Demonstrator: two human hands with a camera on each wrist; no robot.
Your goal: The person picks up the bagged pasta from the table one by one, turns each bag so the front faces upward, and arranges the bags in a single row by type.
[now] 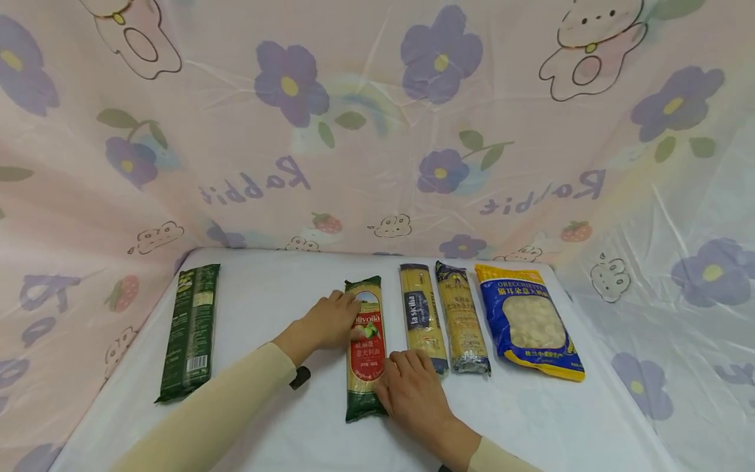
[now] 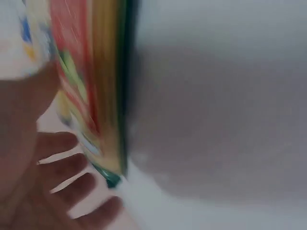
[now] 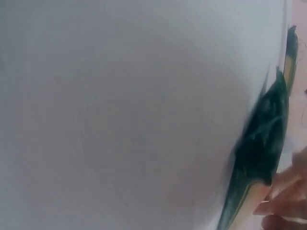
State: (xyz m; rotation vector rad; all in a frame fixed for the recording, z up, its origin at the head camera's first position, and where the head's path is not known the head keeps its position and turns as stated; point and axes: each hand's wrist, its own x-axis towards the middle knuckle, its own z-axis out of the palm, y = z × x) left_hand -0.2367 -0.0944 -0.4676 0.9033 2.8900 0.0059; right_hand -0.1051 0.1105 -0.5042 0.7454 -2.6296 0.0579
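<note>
A spaghetti pack (image 1: 367, 354) with a red label and green ends lies lengthwise on the white-covered table, between the two hands. My left hand (image 1: 330, 320) is at its upper left edge, with the thumb over the label. In the left wrist view that hand's fingers (image 2: 72, 167) are loosely spread beside the pack's end. Lower down, my right hand (image 1: 415, 393) rests against the pack's right edge, thumb side touching it. The right wrist view shows the pack's green end (image 3: 261, 136) close up, with fingers (image 3: 288, 201) beside it.
Right of the hands lie a yellow pasta pack (image 1: 420, 308), a second slim pasta pack (image 1: 463, 318) and a blue-and-yellow orecchiette bag (image 1: 533, 321). A dark green pack (image 1: 190, 331) lies at the far left. A patterned curtain (image 1: 366, 151) encloses the back and sides.
</note>
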